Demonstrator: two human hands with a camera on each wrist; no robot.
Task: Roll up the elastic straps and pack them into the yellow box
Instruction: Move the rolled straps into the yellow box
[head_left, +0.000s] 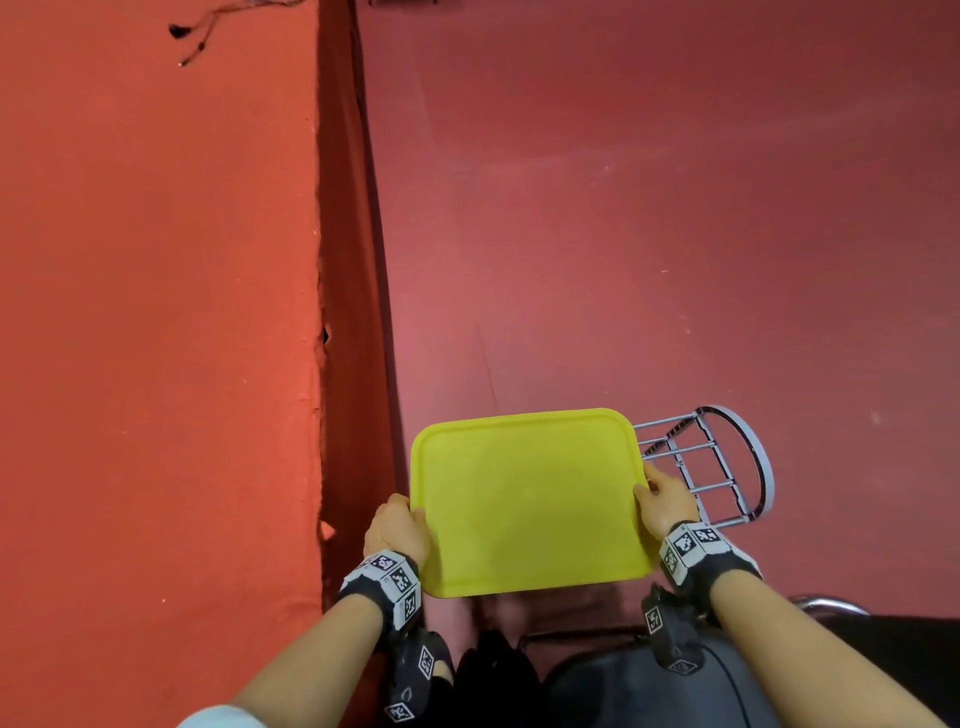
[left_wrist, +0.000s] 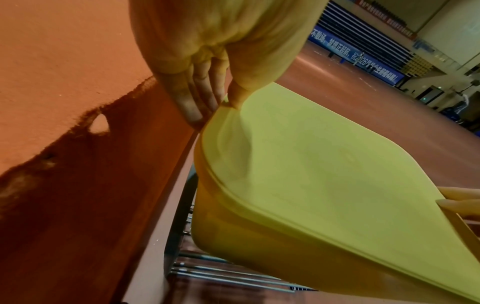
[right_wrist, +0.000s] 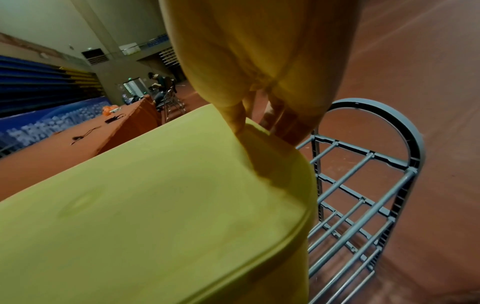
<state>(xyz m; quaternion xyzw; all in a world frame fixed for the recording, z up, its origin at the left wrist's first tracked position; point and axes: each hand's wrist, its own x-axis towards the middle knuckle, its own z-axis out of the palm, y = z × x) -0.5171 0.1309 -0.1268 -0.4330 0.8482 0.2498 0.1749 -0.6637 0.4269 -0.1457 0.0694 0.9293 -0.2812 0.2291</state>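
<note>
The yellow box has its flat lid closed and hangs level in front of me, carried between both hands above the floor. My left hand grips its left edge, thumb on the lid and fingers down the side wall, as the left wrist view shows on the box under that hand. My right hand grips the right edge the same way; in the right wrist view its thumb presses the lid of the box and the right hand wraps the rim. No elastic straps are in view.
A grey metal rack lies on the red floor just right of the box. A long table with an orange-red cloth runs along the left, with cables at its far end. A black chair is below my arms.
</note>
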